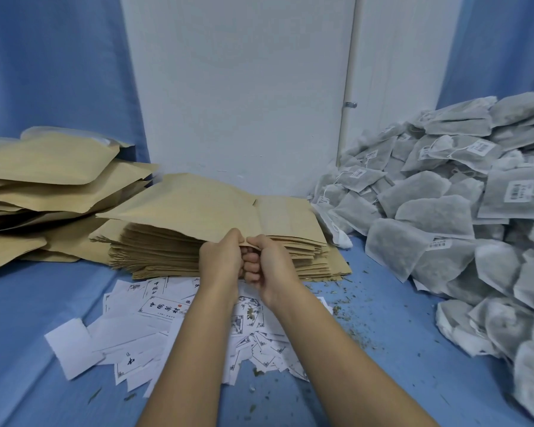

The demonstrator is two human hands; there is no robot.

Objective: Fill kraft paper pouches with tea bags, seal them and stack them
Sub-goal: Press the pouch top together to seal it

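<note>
Both hands are closed and meet knuckle to knuckle at the near edge of the top pouch (195,204).

1. The left hand (221,260) pinches this edge between thumb and curled fingers.
2. The right hand (267,266) pinches the same edge just beside it, with its fingers curled underneath.
3. Neither hand holds anything else.

The top pouch is a flat kraft paper pouch. Its near edge is lifted at the hands. Its left part rises clear of the pouches below, while its far right part lies flat.

Directly under and beyond the hands is the stack of flat pouches (154,254), with edges fanned slightly toward the hands. The stack rests on the blue cloth (43,303).

Nearer than the hands, under the wrists and forearms, lie the paper labels (154,306). They are white slips with black print, scattered and overlapping.

To the left of the hands, touching the stack, is the heap of bulging pouches (43,180), lying at mixed angles.

To the right of the hands is the pile of tea bags (438,217). These are grey mesh bags with strings and barcode tags, and the nearest ones lie against the right end of the stack.

Loose tea crumbs (349,322) lie on the cloth between the labels and the tea bags.

Beyond the stack stands a white wall panel (238,87).
</note>
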